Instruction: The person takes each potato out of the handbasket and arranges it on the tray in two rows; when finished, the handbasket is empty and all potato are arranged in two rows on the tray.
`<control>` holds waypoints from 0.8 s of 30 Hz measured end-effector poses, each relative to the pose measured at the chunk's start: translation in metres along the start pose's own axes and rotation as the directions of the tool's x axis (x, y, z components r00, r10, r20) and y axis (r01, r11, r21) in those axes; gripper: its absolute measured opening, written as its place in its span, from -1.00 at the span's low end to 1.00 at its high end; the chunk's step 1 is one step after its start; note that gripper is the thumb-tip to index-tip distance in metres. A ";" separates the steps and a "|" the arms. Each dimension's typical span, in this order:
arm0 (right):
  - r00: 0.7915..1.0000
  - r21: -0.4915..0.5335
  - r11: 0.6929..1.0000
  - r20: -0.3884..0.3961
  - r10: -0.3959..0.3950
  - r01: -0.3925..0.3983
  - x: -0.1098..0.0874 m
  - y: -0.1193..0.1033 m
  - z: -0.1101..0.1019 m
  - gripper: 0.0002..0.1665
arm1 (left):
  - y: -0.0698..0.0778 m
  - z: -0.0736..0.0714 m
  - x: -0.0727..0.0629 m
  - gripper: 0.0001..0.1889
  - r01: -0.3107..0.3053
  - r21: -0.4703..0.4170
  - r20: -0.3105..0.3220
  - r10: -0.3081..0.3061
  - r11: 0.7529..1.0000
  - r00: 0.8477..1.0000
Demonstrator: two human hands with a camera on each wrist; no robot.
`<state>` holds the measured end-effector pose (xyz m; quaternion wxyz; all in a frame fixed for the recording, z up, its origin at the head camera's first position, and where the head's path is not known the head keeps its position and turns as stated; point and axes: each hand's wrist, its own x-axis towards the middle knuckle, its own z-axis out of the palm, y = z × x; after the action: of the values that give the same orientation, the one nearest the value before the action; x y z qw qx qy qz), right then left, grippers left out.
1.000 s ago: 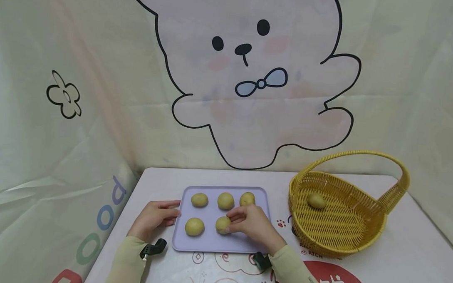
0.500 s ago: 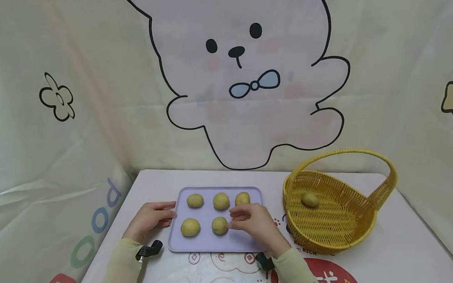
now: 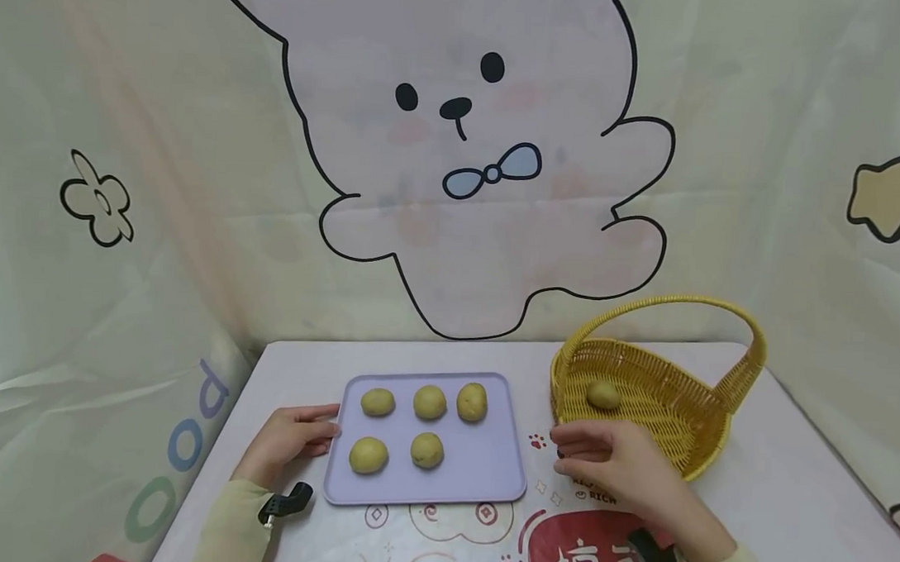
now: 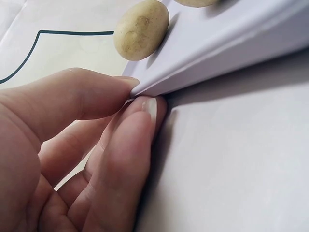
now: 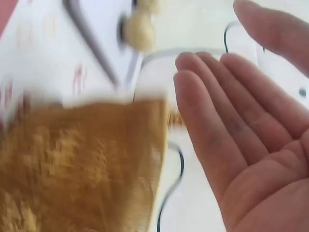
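Note:
A lilac tray [image 3: 480,480] carries several potatoes in two rows, three behind and two in front; one is the front-middle potato [image 3: 427,450]. At the tray's left rim, my left hand [image 3: 284,442] pinches the edge between its fingertips, as the left wrist view shows near a potato [image 4: 141,30]. My right hand [image 3: 622,465] is in the air in front of the yellow wicker basket [image 3: 701,443], covering part of its near side. Nothing is in that hand; its fingers look extended in the right wrist view [image 5: 241,130]. A single potato [image 3: 603,395] lies in the basket.
The basket's tall arched handle [image 3: 673,299] rises above its rim at the right of the table. A printed cloth wall with a bear drawing [image 3: 466,232] stands behind the table. A red printed patch [image 3: 560,545] marks the table's front.
My right hand has let go of the front-middle potato and moved right, from the tray to the basket. My left hand has stayed at the tray's rim. The head view has turned slightly right.

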<state>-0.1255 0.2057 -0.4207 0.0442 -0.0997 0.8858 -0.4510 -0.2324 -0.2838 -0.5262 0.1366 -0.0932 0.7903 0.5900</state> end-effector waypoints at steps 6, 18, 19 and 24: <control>0.998 -0.171 0.985 -0.065 -0.010 -0.001 0.005 0.012 -0.050 -0.51 | -0.002 -0.001 -0.002 -0.40 -0.011 -0.012 0.006 0.011 1.000 1.000; 0.993 -0.276 0.953 -0.032 0.118 -0.122 0.059 0.063 -0.108 -0.35 | -0.001 0.001 -0.003 -0.42 -0.027 -0.021 -0.002 0.027 0.999 1.000; 0.992 -0.274 0.953 -0.024 0.127 -0.129 0.064 0.066 -0.109 -0.34 | -0.001 0.001 -0.003 -0.42 -0.026 -0.019 -0.004 0.026 0.999 1.000; 0.989 -0.265 0.954 0.006 0.149 -0.142 0.077 0.077 -0.108 -0.34 | -0.001 0.003 -0.003 -0.42 -0.020 -0.021 -0.002 0.020 1.000 1.000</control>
<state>-0.2295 0.3186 -0.4177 0.0750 -0.0449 0.9422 -0.3234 -0.2289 -0.2813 -0.5267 0.1291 -0.0873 0.7849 0.5997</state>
